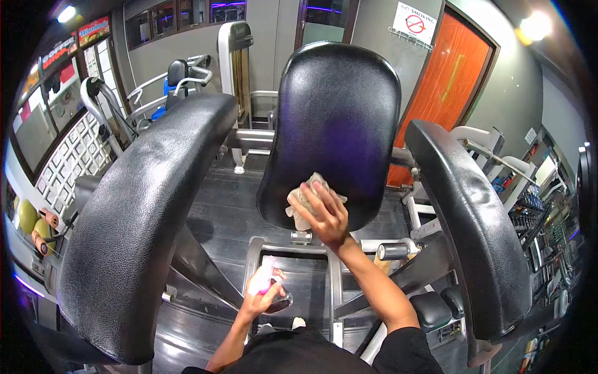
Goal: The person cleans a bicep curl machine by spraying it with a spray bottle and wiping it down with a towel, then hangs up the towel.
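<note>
Against the lower part of a black padded backrest (339, 118), my right hand (325, 217) presses a crumpled light cloth (302, 198), its fingers spread over it. Lower and to the left, my left hand (261, 297) is wrapped round a bottle with a pink and white top (268, 269). The bottle is held above the grey metal frame, apart from the backrest. Part of the bottle is hidden by my fingers.
Long black arm pads stand at the left (143, 218) and right (476, 218) of the backrest. A grey metal frame (336, 293) runs below. Behind are other gym machines, an orange door (445, 81) and a no smoking sign (414, 22).
</note>
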Action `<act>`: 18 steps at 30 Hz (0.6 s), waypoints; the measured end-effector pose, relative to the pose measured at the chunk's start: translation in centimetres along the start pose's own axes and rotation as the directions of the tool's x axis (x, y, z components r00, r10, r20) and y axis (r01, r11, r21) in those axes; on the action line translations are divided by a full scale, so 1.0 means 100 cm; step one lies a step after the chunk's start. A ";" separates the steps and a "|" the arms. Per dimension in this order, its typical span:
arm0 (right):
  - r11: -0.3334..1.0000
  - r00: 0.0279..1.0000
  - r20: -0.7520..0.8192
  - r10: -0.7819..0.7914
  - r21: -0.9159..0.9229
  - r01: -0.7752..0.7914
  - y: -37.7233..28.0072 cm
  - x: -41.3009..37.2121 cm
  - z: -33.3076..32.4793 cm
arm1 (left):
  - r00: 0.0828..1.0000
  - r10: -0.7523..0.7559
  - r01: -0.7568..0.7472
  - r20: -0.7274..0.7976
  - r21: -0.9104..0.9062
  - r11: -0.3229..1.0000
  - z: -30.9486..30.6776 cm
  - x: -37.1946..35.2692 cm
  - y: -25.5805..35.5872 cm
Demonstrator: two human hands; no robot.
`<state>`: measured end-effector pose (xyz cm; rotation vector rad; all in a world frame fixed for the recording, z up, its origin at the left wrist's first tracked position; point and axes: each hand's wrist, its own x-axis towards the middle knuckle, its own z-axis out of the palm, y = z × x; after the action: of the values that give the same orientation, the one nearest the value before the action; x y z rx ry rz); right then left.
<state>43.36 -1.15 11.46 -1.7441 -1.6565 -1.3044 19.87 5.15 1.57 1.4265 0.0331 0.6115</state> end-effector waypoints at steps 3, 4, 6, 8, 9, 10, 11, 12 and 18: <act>0.980 0.977 0.189 -0.100 0.187 0.064 -0.014 -0.046 0.017 | 1.000 -0.009 0.009 -0.008 0.004 1.000 -0.002 -0.003 -0.004; 0.966 0.932 0.322 -0.168 0.241 0.091 -0.020 -0.069 0.024 | 1.000 0.005 -0.005 -0.008 0.014 1.000 -0.002 -0.004 -0.005; 0.950 0.886 0.348 -0.305 0.175 0.259 -0.016 -0.121 0.034 | 0.999 -0.020 0.019 -0.031 -0.028 0.999 0.000 -0.008 -0.004; 0.870 0.816 0.343 -0.465 0.006 0.493 0.005 -0.137 0.037 | 0.997 -0.042 0.038 -0.060 -0.067 0.997 -0.003 -0.010 -0.003; 0.882 0.845 0.276 -0.457 0.023 0.470 0.014 -0.127 0.033 | 0.997 -0.046 0.044 -0.066 -0.033 0.998 -0.004 -0.011 -0.003; 0.895 0.872 0.212 -0.442 0.045 0.443 0.020 -0.120 0.028 | 0.996 -0.057 0.057 -0.071 0.000 0.998 -0.005 -0.014 -0.004; 0.913 0.882 0.238 -0.407 0.085 0.398 0.029 -0.096 0.011 | 0.996 -0.041 0.043 -0.076 0.026 0.999 -0.006 -0.014 -0.008; 0.928 0.889 0.266 -0.372 0.120 0.353 0.040 -0.068 -0.004 | 0.996 -0.044 0.046 -0.074 0.022 0.999 -0.006 -0.013 -0.009; 0.997 0.995 -0.101 -0.014 -0.076 0.006 0.047 0.000 -0.038 | 0.998 -0.038 0.039 -0.057 0.006 0.999 0.001 -0.005 -0.008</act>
<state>46.42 -5.21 14.74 -1.6838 -1.5807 -1.4534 19.79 4.86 0.67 1.4116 0.1075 0.6208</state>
